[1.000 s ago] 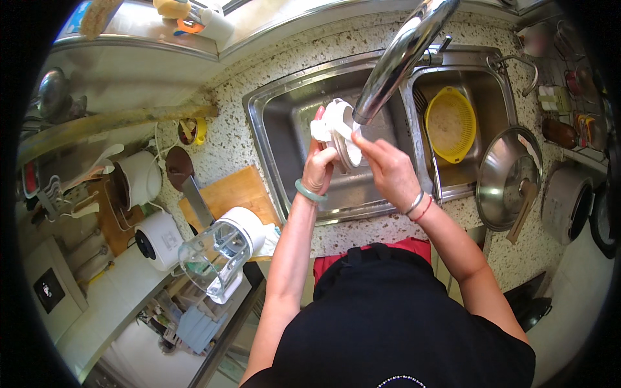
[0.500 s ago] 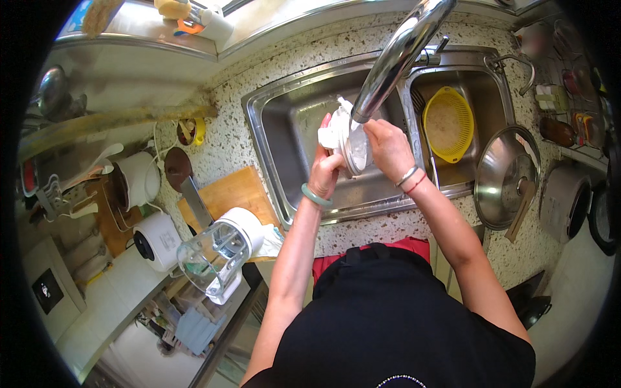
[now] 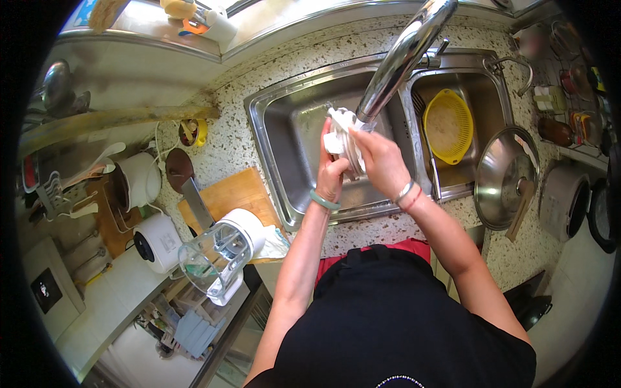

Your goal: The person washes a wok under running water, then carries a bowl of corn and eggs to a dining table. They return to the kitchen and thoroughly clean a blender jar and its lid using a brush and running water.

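Over the left sink basin [image 3: 275, 129], my left hand [image 3: 331, 178] grips a white round piece, which looks like a lid [image 3: 336, 142], by its left and lower edge. It is tilted on edge right under the tip of the chrome faucet [image 3: 394, 71]. My right hand [image 3: 383, 161] is closed against the lid's right side, with fingers bent over its face and hiding much of it. A pale bangle circles my left wrist; a light band and a red string are on my right.
In the right basin lies a yellow colander [image 3: 447, 126]. A large metal lid [image 3: 501, 178] leans at that basin's right edge. To the left, a clear blender jug [image 3: 210, 258] with a white end lies by a wooden cutting board [image 3: 236, 194] and a knife [image 3: 196, 202].
My right hand has shifted left and down, its fingers now over the lid's face rather than beside the spout. My left hand still grips the lid, turned slightly.
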`<state>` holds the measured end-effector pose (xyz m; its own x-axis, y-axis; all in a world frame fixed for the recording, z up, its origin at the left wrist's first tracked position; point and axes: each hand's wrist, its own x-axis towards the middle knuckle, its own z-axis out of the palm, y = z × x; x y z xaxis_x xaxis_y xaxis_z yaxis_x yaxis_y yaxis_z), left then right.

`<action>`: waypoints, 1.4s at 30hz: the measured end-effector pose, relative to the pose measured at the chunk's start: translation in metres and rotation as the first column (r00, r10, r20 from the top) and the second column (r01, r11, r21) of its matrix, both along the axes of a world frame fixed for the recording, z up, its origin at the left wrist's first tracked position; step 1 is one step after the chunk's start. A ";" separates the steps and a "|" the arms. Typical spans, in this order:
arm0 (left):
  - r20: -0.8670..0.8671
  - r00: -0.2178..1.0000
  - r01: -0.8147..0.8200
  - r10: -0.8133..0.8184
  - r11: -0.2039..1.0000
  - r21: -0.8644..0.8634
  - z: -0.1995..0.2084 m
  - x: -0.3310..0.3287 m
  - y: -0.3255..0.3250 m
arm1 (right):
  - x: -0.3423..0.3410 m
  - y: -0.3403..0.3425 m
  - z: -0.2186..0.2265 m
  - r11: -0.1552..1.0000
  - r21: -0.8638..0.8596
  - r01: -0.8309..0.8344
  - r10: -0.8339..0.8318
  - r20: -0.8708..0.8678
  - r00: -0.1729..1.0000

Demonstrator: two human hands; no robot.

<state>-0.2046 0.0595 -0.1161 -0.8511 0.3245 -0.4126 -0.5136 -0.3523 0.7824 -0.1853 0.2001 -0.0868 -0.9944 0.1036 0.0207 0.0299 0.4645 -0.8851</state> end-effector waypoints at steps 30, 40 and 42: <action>-0.007 0.999 -0.042 0.042 0.997 0.072 0.012 -0.006 -0.009 | 0.036 0.002 0.017 0.994 -0.107 -0.013 0.022 0.081 0.997; 0.014 0.999 -0.033 0.033 0.999 0.034 0.034 -0.017 -0.006 | 0.020 -0.013 0.014 1.000 0.020 0.000 0.004 -0.162 0.987; 0.029 0.999 -0.029 0.027 0.998 0.049 0.027 -0.018 -0.011 | 0.031 -0.003 0.016 0.997 0.075 -0.011 0.018 -0.096 0.995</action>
<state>-0.2227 0.0483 -0.0893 -0.8484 0.3214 -0.4206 -0.5247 -0.4049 0.7489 -0.1543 0.1970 -0.0706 -0.9888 0.0837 0.1237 -0.0611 0.5291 -0.8463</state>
